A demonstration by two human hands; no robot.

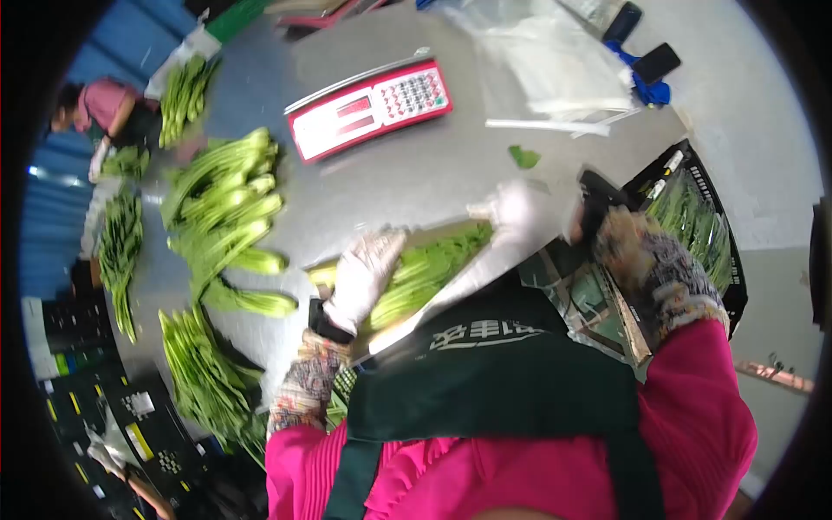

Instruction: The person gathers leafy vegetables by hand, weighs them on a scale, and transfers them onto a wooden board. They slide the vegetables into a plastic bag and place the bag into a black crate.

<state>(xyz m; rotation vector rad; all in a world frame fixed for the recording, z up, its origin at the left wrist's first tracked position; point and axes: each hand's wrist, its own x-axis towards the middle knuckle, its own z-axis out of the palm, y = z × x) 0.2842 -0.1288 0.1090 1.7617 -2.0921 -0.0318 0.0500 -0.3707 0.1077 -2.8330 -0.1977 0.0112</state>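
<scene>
A bunch of leafy green vegetables lies in front of me at the near table edge, stems to the left and leaves to the right. My left hand, in a whitish glove, is closed over its stem end. My right hand, gloved too, is at the leafy end, its fingers blurred by motion. I cannot tell whether it grips anything. A pale, smeared strip runs along the near side of the bunch below that hand. Dark bands circle both wrists, above patterned sleeve covers.
A red-and-white scale stands at the back of the metal table. Heaps of greens lie left. Clear plastic bags are back right; a black crate of bagged greens sits right. Another person works far left.
</scene>
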